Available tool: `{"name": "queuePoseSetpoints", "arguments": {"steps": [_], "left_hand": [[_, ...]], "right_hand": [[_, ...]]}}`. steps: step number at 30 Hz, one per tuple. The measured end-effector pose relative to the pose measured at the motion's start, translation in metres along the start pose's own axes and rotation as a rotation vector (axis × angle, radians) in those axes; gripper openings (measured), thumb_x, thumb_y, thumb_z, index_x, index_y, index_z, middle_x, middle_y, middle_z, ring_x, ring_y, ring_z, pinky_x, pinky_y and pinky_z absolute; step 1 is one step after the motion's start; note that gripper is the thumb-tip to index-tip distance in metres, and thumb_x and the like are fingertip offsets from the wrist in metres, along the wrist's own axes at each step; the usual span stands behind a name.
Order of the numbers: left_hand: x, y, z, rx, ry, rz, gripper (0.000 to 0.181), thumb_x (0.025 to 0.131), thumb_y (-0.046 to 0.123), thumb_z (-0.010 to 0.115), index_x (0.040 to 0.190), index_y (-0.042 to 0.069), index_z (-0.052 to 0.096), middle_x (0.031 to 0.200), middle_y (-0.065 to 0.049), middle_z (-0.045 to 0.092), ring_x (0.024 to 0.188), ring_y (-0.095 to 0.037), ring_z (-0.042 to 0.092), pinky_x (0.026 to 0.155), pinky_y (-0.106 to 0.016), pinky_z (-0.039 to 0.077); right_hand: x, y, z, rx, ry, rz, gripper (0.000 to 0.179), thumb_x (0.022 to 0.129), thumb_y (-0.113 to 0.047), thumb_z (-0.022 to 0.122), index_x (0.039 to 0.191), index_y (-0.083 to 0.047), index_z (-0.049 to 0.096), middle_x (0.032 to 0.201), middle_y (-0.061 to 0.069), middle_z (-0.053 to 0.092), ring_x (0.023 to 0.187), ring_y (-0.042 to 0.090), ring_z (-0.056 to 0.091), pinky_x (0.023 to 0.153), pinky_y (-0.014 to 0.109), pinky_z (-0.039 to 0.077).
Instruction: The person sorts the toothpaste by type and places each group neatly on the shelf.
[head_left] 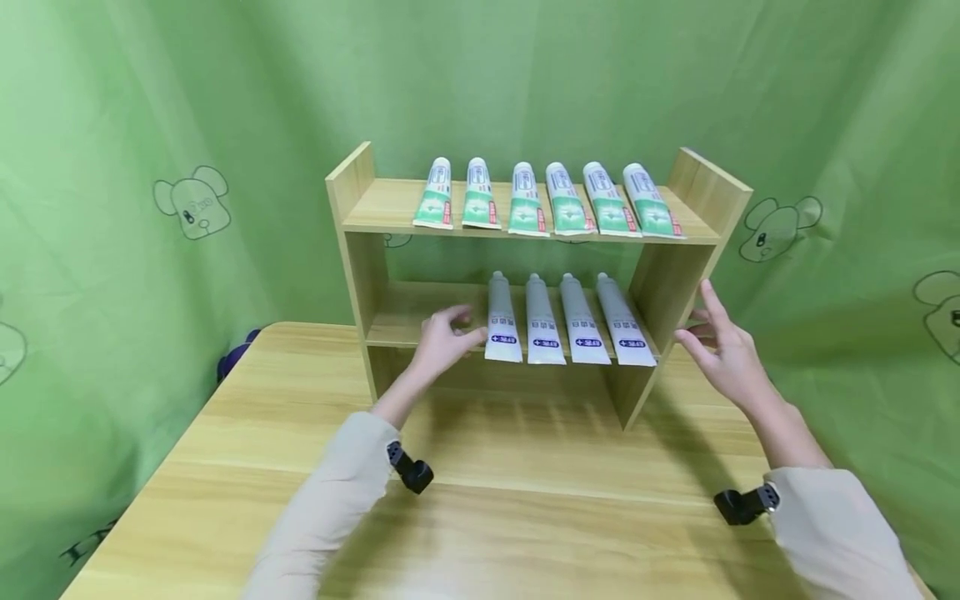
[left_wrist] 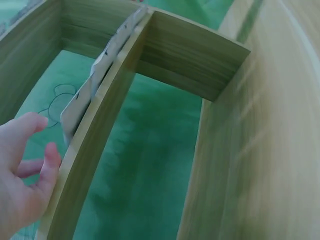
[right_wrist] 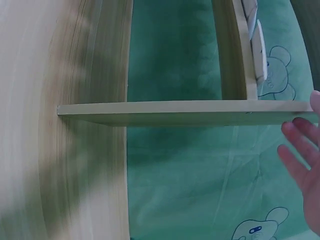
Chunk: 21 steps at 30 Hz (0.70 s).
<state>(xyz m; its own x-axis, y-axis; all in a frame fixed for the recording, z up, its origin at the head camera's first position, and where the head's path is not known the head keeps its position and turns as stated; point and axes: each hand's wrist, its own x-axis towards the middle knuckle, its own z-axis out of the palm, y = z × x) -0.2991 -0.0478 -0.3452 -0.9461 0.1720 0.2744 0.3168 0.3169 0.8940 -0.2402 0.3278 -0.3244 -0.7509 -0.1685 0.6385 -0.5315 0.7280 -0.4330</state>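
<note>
A wooden rack (head_left: 354, 187) bears two rows of toothpaste tubes. On its middle shelf lie several white tubes with blue print, caps to the back; the leftmost tube (head_left: 502, 317) is beside my left hand (head_left: 442, 340). That hand's thumb and fingers are apart around nothing, the thumb tip close to this tube; whether they touch, I cannot tell. In the left wrist view, the left hand (left_wrist: 25, 172) is at the shelf's front edge (left_wrist: 95, 115). My right hand (head_left: 723, 354) is at the rack's right side panel (head_left: 648, 367), fingers spread, holding nothing.
Several white-and-green tubes (head_left: 525, 200) lie side by side on the top shelf. The rack stands on a wood-grain table (head_left: 540, 517). A green curtain (head_left: 247, 100) with cartoon animal outlines hangs behind. A dark purple thing (head_left: 236, 358) shows past the table's left edge.
</note>
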Motion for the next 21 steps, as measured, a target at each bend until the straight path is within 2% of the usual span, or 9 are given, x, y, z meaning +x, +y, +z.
{"name": "queuePoseSetpoints", "arguments": {"steps": [2, 4, 7, 9, 10, 12, 15, 20, 21], "left_hand": [[-0.007, -0.005, -0.007, -0.119, -0.024, -0.009, 0.051, 0.081, 0.01, 0.065, 0.127, -0.005, 0.048, 0.11, -0.021, 0.058, 0.075, -0.018, 0.062, 0.063, -0.024, 0.057], [-0.015, -0.011, -0.016, -0.211, -0.043, -0.027, 0.048, 0.083, 0.007, 0.061, 0.127, -0.005, 0.047, 0.107, -0.021, 0.057, 0.076, -0.019, 0.06, 0.065, -0.026, 0.057], [-0.028, -0.018, -0.03, -0.283, -0.065, -0.057, 0.046, 0.087, 0.006, 0.057, 0.129, -0.005, 0.044, 0.111, -0.023, 0.056, 0.077, -0.02, 0.059, 0.066, -0.027, 0.057], [-0.036, -0.022, -0.04, -0.276, -0.077, -0.065, 0.046, 0.088, 0.008, 0.056, 0.13, -0.004, 0.043, 0.115, -0.024, 0.055, 0.079, -0.02, 0.059, 0.067, -0.027, 0.057], [-0.04, -0.024, -0.044, -0.265, -0.082, -0.064, 0.046, 0.089, 0.008, 0.056, 0.131, -0.004, 0.043, 0.116, -0.024, 0.054, 0.081, -0.021, 0.06, 0.068, -0.027, 0.057], [-0.047, -0.028, -0.053, -0.218, -0.083, -0.05, 0.045, 0.089, 0.009, 0.056, 0.13, -0.002, 0.044, 0.117, -0.023, 0.055, 0.083, -0.023, 0.06, 0.068, -0.029, 0.057], [-0.059, -0.033, -0.063, -0.102, -0.074, 0.008, 0.046, 0.087, 0.01, 0.058, 0.13, -0.002, 0.045, 0.116, -0.022, 0.055, 0.086, -0.026, 0.06, 0.068, -0.033, 0.057], [-0.082, -0.039, -0.075, 0.195, -0.037, 0.156, 0.052, 0.083, 0.014, 0.065, 0.129, 0.0, 0.046, 0.118, -0.019, 0.053, 0.093, -0.031, 0.056, 0.07, -0.036, 0.055], [-0.086, -0.04, -0.076, 0.261, -0.026, 0.188, 0.054, 0.082, 0.016, 0.067, 0.129, 0.001, 0.046, 0.119, -0.018, 0.053, 0.097, -0.032, 0.055, 0.075, -0.04, 0.053]], "right_hand": [[0.0, -0.003, -0.002, -0.031, -0.041, 0.036, 0.078, 0.089, -0.006, 0.057, 0.147, -0.019, 0.007, 0.112, 0.036, 0.051, 0.082, -0.023, 0.04, 0.073, -0.006, 0.034], [0.0, -0.006, -0.004, -0.068, -0.076, 0.065, 0.079, 0.09, -0.012, 0.057, 0.147, -0.021, 0.003, 0.114, 0.035, 0.052, 0.08, -0.015, 0.049, 0.072, 0.003, 0.046], [0.0, -0.009, -0.006, -0.116, -0.107, 0.086, 0.078, 0.091, -0.017, 0.056, 0.147, -0.022, 0.002, 0.116, 0.033, 0.053, 0.081, 0.012, 0.061, 0.071, 0.026, 0.054], [0.0, -0.011, -0.007, -0.128, -0.114, 0.086, 0.078, 0.091, -0.017, 0.056, 0.147, -0.021, 0.001, 0.116, 0.033, 0.053, 0.082, 0.033, 0.061, 0.071, 0.043, 0.052], [0.001, -0.012, -0.007, -0.13, -0.117, 0.086, 0.078, 0.092, -0.017, 0.055, 0.147, -0.021, 0.001, 0.116, 0.033, 0.053, 0.082, 0.04, 0.06, 0.071, 0.046, 0.051], [0.001, -0.014, -0.007, -0.136, -0.123, 0.096, 0.077, 0.092, -0.018, 0.054, 0.147, -0.021, 0.0, 0.116, 0.033, 0.053, 0.083, 0.042, 0.06, 0.072, 0.05, 0.05], [0.001, -0.016, -0.008, -0.141, -0.145, 0.122, 0.076, 0.093, -0.021, 0.052, 0.147, -0.023, -0.002, 0.12, 0.032, 0.051, 0.087, 0.042, 0.059, 0.076, 0.056, 0.048], [-0.008, -0.019, -0.005, -0.167, -0.154, 0.143, 0.072, 0.094, -0.024, 0.05, 0.147, -0.022, 0.001, 0.128, 0.031, 0.043, 0.096, 0.043, 0.053, 0.077, 0.061, 0.044], [-0.011, -0.019, -0.004, -0.176, -0.152, 0.14, 0.071, 0.094, -0.024, 0.05, 0.147, -0.02, 0.003, 0.127, 0.032, 0.043, 0.098, 0.044, 0.052, 0.077, 0.062, 0.043]]}}
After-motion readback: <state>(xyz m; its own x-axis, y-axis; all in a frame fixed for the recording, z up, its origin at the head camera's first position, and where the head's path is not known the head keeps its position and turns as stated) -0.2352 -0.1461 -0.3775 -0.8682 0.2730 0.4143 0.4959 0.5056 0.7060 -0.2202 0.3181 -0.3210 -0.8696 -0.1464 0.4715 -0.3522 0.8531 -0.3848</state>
